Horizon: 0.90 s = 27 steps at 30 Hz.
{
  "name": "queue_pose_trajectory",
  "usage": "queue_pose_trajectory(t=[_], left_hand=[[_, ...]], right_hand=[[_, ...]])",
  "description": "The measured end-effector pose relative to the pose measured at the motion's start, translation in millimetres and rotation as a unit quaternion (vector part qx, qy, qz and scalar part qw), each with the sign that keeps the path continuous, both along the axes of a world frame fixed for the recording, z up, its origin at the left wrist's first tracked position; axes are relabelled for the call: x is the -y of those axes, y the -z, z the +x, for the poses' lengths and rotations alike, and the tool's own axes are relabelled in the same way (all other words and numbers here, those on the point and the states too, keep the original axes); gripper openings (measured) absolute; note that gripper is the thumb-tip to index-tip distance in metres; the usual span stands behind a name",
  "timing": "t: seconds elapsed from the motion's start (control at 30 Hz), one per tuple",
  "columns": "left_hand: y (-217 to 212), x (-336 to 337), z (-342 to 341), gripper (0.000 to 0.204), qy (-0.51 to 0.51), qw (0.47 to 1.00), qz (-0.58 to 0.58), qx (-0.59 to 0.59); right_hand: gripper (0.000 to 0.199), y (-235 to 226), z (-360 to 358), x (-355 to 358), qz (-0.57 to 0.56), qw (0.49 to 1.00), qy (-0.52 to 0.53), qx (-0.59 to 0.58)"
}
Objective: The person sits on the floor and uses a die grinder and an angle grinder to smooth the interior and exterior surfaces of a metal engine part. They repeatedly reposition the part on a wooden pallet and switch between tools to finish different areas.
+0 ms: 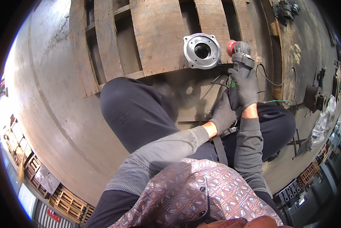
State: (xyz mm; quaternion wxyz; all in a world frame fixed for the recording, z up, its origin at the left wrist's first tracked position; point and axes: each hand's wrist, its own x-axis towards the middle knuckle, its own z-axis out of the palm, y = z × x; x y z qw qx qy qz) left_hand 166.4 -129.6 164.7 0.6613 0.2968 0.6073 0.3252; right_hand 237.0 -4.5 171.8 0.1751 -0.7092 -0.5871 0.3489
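An angle grinder (243,57) with a red disc (231,48) at its head is held between my two gloved hands, over my right leg. My right hand (246,88) wraps round the body just behind the grinder's head. Lower down, my left hand (224,114) is closed round the rear end of the grinder. Both wear dark grey gloves. Left of the disc, a round silver metal flange (202,51) with a central bore and corner lugs lies on the wooden pallet (159,38). The disc is beside the flange, apart from it.
A cord (273,84) loops right of the grinder toward a second wooden surface (305,49). Dark metal parts (287,10) stand at the far right. Plastic sheeting (323,123) lies on the right. Stacked pallets (68,201) stand at lower left. The pallet has open gaps between boards.
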Motion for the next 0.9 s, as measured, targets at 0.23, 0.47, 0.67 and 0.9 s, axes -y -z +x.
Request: queue_pose_trajectory(t=[0.23,0.47,0.67,0.9], left_hand=[[1.4,22.3,-4.2,0.092,-0.108,0.993,-0.003,0.049],[3.8,22.3,-11.8,0.087,-0.107,0.991,-0.053,0.060],[12.1,4.8,-22.3,0.070,-0.021,1.000,0.001,-0.018],[25.5,27.1,-11.2,0.089,-0.110,0.992,-0.021,0.065]], right_hand=[[0.069,2.2,-27.5,15.9,-0.082,0.995,-0.054,0.008],[0.069,13.2,-38.4,19.1,-0.109,0.987,-0.097,0.062],[0.074,29.6,-42.0,2.9,-0.089,0.988,-0.095,0.088],[0.076,24.7,-33.3,22.9,-0.118,0.985,-0.069,0.103]])
